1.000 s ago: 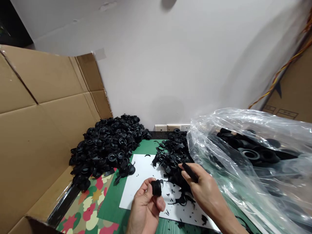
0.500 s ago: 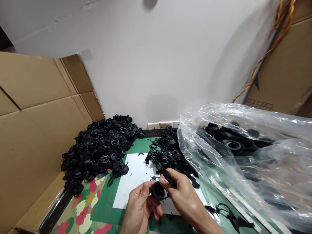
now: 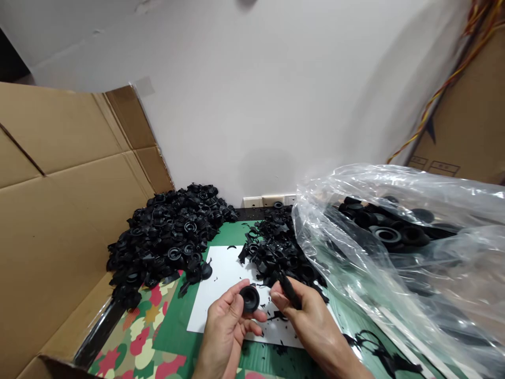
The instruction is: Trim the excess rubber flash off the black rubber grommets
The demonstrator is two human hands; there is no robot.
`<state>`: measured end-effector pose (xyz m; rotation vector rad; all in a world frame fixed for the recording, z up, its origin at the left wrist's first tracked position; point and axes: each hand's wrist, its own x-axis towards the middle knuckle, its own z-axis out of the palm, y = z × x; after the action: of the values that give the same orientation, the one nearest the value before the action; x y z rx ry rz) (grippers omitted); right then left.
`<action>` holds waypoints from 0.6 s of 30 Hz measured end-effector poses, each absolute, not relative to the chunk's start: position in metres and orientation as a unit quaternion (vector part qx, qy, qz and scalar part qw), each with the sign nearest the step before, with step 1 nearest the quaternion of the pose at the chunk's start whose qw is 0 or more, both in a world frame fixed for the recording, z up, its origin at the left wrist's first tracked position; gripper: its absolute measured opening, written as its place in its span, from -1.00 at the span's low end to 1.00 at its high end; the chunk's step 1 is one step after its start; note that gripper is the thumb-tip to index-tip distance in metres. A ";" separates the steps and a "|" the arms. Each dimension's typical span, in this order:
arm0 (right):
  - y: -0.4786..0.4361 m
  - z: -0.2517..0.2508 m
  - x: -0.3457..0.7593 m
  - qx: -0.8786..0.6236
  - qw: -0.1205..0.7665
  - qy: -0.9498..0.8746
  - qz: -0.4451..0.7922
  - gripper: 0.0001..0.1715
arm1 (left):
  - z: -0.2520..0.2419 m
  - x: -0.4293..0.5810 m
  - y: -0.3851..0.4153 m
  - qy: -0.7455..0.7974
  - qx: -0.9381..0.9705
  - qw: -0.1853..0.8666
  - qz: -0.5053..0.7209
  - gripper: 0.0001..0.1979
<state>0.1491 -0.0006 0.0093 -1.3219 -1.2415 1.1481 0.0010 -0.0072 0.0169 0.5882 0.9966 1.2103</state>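
Between the thumb and fingers of my left hand [image 3: 231, 321] is a round black rubber part [image 3: 250, 299], its ringed opening facing up toward the camera. My right hand [image 3: 305, 310], just to the right and apart from that part, is closed around a dark, slim tool [image 3: 290, 291]; its tip is hard to make out against the black scraps. Under both hands lies a white sheet [image 3: 209, 295] on a green mat [image 3: 173, 326], with small black bits scattered over it.
A large heap of black rubber parts [image 3: 169, 231] stands at left beside a cardboard box [image 3: 71, 210]. Black scraps [image 3: 276, 242] are piled behind my hands. At right, a clear plastic bag [image 3: 355, 184] holds more round parts. Loose black strips [image 3: 389, 360] lie at the lower right.
My right hand with the tool has moved away from the round part. My left hand has tilted the part so its opening faces the camera more. The view has shifted slightly.
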 end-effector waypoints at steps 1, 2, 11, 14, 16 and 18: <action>-0.001 0.008 0.149 -0.536 0.480 -0.505 0.477 -0.79 | 0.016 0.001 -0.008 0.445 0.265 0.664 0.540 -0.58; -0.002 0.007 0.148 -0.530 0.484 -0.503 0.482 -0.81 | 0.016 0.001 -0.008 0.445 0.270 0.661 0.541 -0.58; -0.012 0.002 0.131 -0.444 0.516 -0.640 0.356 -0.79 | 0.010 0.003 -0.008 0.411 0.291 0.683 0.529 -0.65; -0.012 -0.010 0.124 -0.424 0.547 -0.665 0.281 -0.77 | 0.007 0.004 -0.009 0.408 0.294 0.686 0.526 -0.62; -0.011 -0.017 0.121 -0.410 0.578 -0.661 0.247 -0.78 | 0.005 0.004 -0.010 0.407 0.311 0.677 0.528 -0.55; -0.012 -0.021 0.120 -0.406 0.589 -0.656 0.240 -0.80 | 0.003 0.003 -0.011 0.420 0.329 0.660 0.528 -0.50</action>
<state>0.1197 -0.0117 -0.0213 -0.9463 -1.5277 0.5599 0.0034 -0.0110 0.0030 0.7454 0.9502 1.1954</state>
